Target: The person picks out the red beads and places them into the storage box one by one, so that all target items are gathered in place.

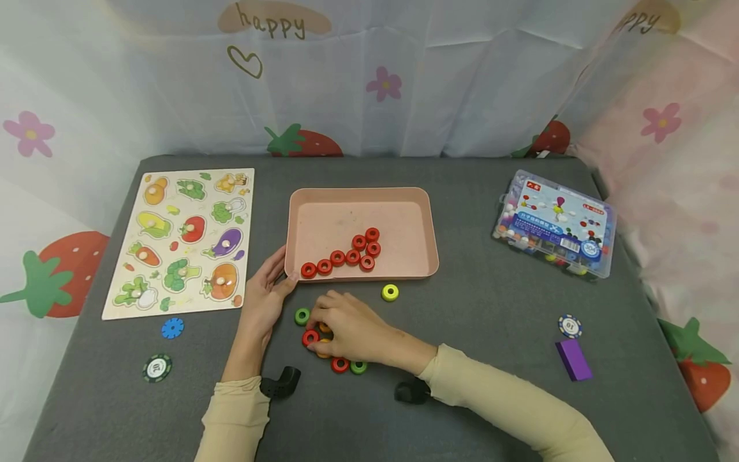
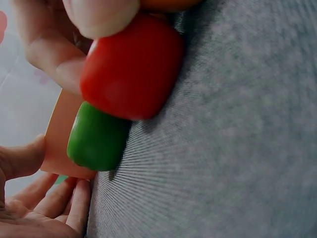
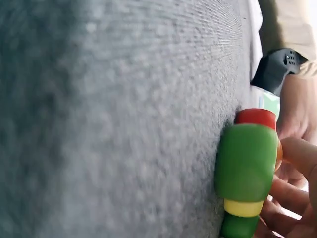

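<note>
My left hand (image 1: 264, 307) holds the front left corner of a pink tray (image 1: 398, 212), the thumb at the front and the fingers along the left side. Several red rings (image 1: 337, 258) lie in the tray in a bent row. In front of it, my right hand (image 1: 355, 327) pinches a red ring (image 2: 133, 69) between thumb and finger at the table surface. A green ring (image 2: 99, 139) sits beside it, and orange rings are partly hidden under the hand. Another red ring (image 1: 340, 370) and a green ring (image 3: 247, 161) lie nearer the front edge.
A yellow ring (image 1: 390, 298) lies just before the tray. At left are a wooden vegetable puzzle board (image 1: 124, 256), a blue disc (image 1: 172, 328) and a dark poker chip (image 1: 157, 368). At right are a plastic case (image 1: 557, 221), another chip (image 1: 570, 326) and a purple block (image 1: 574, 360).
</note>
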A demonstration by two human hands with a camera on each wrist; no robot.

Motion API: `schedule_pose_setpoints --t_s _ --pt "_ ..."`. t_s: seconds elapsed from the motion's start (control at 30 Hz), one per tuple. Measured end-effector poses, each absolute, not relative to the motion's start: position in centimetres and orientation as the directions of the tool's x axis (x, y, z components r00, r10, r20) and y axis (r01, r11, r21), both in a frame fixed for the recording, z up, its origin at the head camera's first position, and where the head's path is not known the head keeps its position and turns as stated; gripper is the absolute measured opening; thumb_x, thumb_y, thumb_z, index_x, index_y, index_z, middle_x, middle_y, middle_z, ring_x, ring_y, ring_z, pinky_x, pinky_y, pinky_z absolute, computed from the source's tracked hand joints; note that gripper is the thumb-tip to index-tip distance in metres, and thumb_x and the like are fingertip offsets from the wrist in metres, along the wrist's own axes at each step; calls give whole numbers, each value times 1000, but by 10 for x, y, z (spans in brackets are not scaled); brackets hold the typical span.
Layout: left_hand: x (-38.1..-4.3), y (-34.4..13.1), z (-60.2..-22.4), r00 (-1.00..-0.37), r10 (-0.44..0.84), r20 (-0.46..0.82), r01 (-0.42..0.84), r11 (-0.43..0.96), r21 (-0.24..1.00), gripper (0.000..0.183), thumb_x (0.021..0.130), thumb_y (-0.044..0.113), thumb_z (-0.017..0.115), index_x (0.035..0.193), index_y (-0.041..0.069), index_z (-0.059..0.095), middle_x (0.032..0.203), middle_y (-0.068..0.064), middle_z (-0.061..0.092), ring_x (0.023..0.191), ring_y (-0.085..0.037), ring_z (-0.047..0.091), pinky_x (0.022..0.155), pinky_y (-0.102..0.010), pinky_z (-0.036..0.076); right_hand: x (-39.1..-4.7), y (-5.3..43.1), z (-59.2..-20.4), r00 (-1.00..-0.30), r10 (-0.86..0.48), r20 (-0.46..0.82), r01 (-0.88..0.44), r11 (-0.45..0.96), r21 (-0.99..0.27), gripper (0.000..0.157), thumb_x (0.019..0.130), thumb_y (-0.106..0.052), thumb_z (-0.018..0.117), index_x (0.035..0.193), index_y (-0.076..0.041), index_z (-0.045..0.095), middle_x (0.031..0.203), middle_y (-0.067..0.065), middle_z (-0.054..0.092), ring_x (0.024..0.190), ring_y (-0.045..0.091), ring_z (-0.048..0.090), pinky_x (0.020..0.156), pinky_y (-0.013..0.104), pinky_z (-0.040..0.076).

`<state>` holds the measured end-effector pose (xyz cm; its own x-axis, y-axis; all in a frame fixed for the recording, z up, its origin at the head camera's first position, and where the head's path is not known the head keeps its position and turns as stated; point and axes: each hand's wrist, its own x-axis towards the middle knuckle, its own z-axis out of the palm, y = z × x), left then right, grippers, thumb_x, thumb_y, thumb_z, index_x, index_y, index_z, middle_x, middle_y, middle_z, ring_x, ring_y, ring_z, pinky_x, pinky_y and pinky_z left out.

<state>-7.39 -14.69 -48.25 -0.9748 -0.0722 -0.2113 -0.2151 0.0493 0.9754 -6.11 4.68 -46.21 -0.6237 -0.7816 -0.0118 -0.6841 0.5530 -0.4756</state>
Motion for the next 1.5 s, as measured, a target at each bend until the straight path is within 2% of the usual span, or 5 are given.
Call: schedule_pose_setpoints --t_s 0.3,0.63,0.87,1.03,1.5 --pt "-74 -146 -482 -972 -81 -219 -225 61 973 59 100 11 60 155 18 39 155 -6 45 136 -21 49 88 -14 47 -78 65 -450 -714 -699 20 -526 518 -674 20 89 -33 76 104 -22 71 94 -10 65 85 7 58 74 22 47" --pt "-76 -146 -482 -970 -91 -227 -234 77 969 59 100 13 61 155 19 40 155 -4 45 136 -19 50 91 -15 45 -129 106 -441 -868 -483 115 -394 529 -752 19 86 -17 77 103 -12 72 88 -1 68 77 18 63 68 29 50" --pt "-76 -146 -482 -966 -93 -242 -249 80 965 59 100 14 61 155 21 40 155 -2 45 137 -17 48 107 -34 42 -156 135 -451 -954 -296 37 -216 599 -771 18 89 -14 75 104 -6 69 92 7 69 82 21 64 72 34 51" --pt "-75 -146 -482 -965 -94 -244 -251 72 965 59 100 13 61 155 21 40 155 -2 44 139 -16 47 111 -43 38 -159 139 -454 -972 -235 -29 -134 648 -749 19 89 -16 75 104 -7 68 93 7 69 83 22 65 73 36 52" --pt "-75 -145 -483 -964 -101 -246 -254 77 964 59 100 14 62 154 21 40 155 -2 44 139 -17 46 112 -43 37 -154 133 -463 -964 -266 2 -189 677 -712 26 87 -17 80 110 -6 73 79 3 64 72 17 58 65 30 46"
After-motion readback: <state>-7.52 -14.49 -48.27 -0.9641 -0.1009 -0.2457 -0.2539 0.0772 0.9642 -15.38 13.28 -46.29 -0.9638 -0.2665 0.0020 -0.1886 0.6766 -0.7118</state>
